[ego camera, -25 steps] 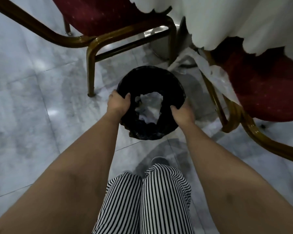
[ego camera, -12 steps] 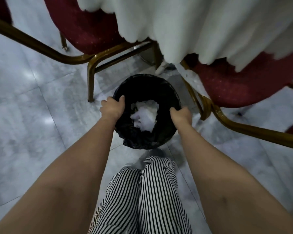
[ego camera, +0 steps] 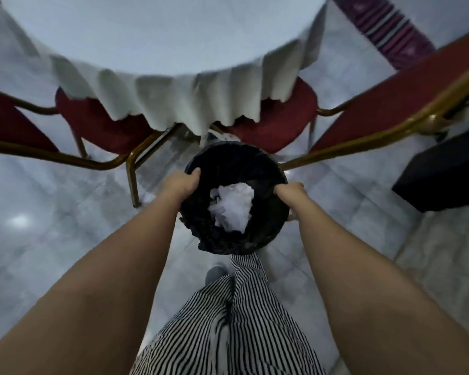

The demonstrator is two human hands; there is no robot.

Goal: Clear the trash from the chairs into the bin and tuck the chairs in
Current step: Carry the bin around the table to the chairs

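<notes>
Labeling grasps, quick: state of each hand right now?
Left hand: closed, gripping the bin rim.
Right hand: closed, gripping the opposite rim.

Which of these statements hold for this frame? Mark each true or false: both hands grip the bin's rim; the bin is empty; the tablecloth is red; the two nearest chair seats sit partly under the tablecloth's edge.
1. Both hands grip the bin's rim. True: the left hand and right hand hold opposite sides of the black bin.
2. The bin is empty. False: crumpled white trash lies inside.
3. The tablecloth is red. False: the tablecloth is white; the chair seats are red.
4. The left chair seat and right chair seat sit partly under the cloth's edge. True.
</notes>
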